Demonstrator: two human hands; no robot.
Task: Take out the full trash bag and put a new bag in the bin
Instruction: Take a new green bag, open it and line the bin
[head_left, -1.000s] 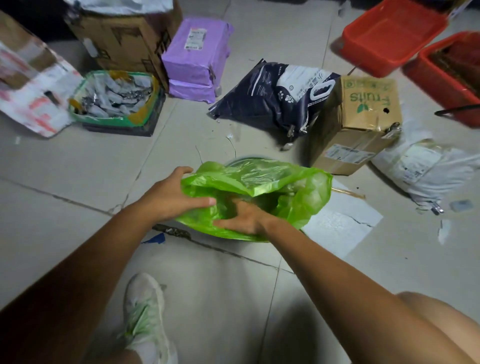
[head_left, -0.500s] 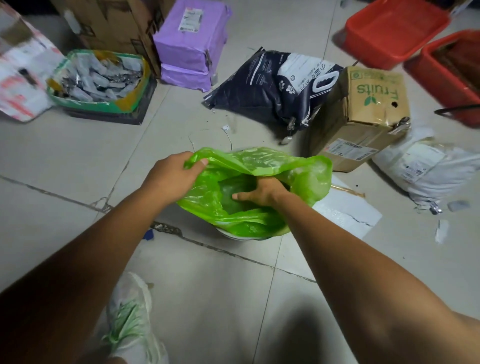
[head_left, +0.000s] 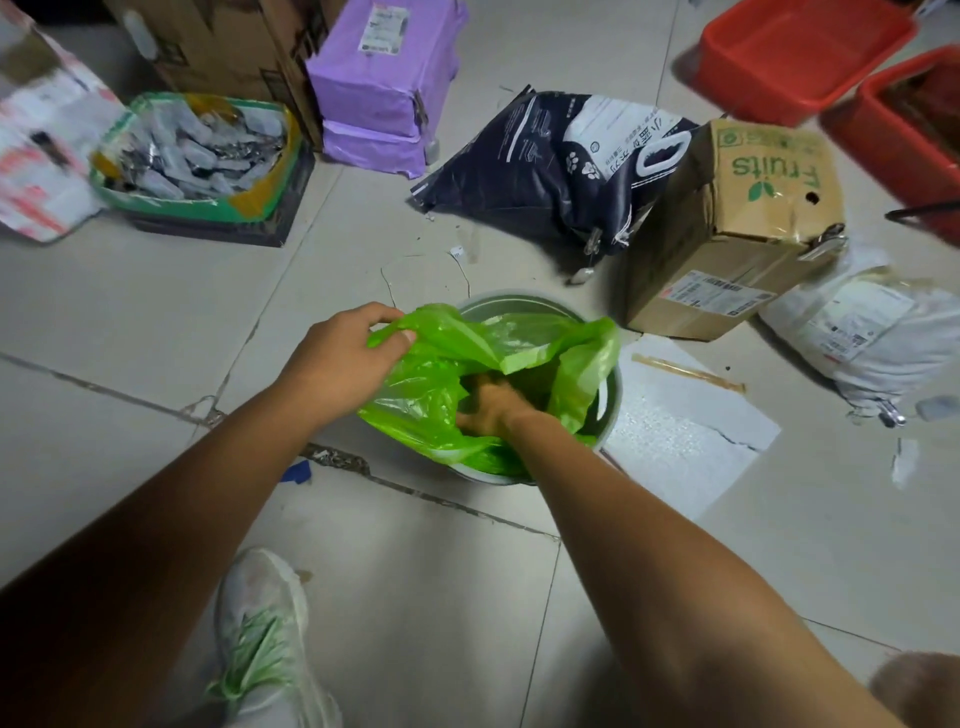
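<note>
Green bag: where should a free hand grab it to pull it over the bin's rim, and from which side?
Pinch the loose flap at the bag's right edge, coming from above and the right. It stands free there, with the bin rim bare beside it; the left hand holds the left edge.

Two bare forearms (head_left: 208, 499), bare left hand (head_left: 343, 358) and right hand (head_left: 488, 408), one pale white sneaker (head_left: 265, 613) with bright green laces (head_left: 254, 657) and green streaks across the toe, faint scuffs on its upper, a bare knee (head_left: 919, 686)
</note>
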